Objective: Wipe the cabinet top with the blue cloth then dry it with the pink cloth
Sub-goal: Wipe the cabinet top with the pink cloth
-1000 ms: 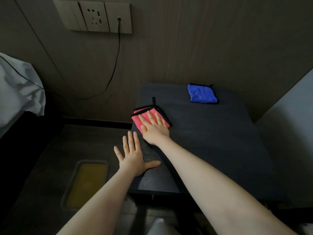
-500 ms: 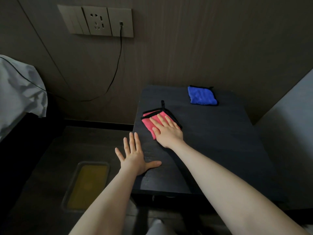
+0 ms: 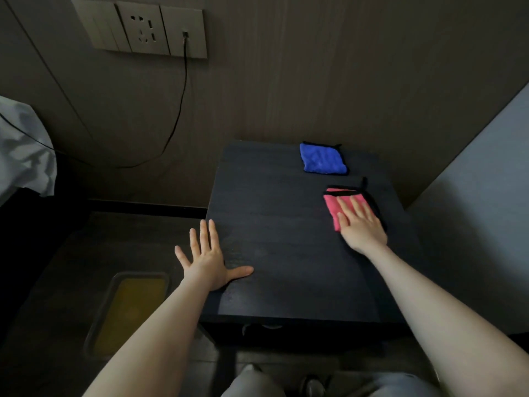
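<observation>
The dark cabinet top fills the middle of the view. A folded blue cloth lies flat at its back, near the wall. A pink cloth with black trim lies near the right edge, and my right hand presses flat on it, fingers spread over the cloth. My left hand rests open at the cabinet's left front edge, thumb on the top, holding nothing.
A wall socket panel with a black cable hangs to the left. White bedding is at far left. A yellowish bin sits on the floor below left. A pale wall borders the right side.
My right hand has slid the pink cloth from the left side of the cabinet top across to the right edge. The left hand has stayed in place.
</observation>
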